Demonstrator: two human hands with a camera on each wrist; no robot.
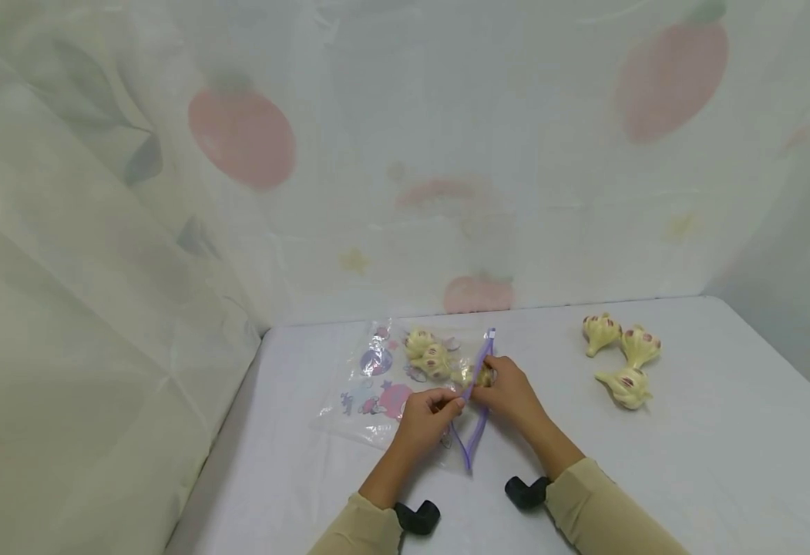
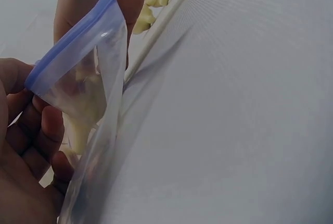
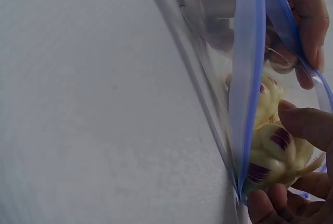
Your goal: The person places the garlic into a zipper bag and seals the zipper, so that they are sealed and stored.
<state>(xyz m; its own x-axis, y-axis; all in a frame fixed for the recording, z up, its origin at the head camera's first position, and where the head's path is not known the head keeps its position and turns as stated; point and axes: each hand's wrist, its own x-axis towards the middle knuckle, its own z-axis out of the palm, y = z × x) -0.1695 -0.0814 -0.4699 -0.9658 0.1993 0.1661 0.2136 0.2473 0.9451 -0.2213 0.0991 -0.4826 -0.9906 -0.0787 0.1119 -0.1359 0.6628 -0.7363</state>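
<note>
A clear zip bag (image 1: 338, 412) with printed pictures and a purple zip edge (image 2: 67, 41) lies on the table, its mouth parted toward the right. My left hand (image 1: 421, 422) pinches the zip edge between thumb and fingers. At the mouth, my right hand (image 1: 515, 395) grips a garlic bulb (image 3: 273, 153), cream with purple streaks, its fingers partly inside the bag. Deeper in the bag are more garlic bulbs (image 1: 435, 362), side by side. In the right wrist view another bulb (image 3: 266, 99) shows just beyond the held one.
Three loose garlic bulbs (image 1: 628, 385) lie grouped on the white table (image 1: 710, 462) to the right. A fruit-printed curtain (image 1: 550, 177) hangs along the back edge, and another sheet (image 1: 85, 347) hangs at the left. Black curved pieces (image 1: 418, 518) sit by both wrists.
</note>
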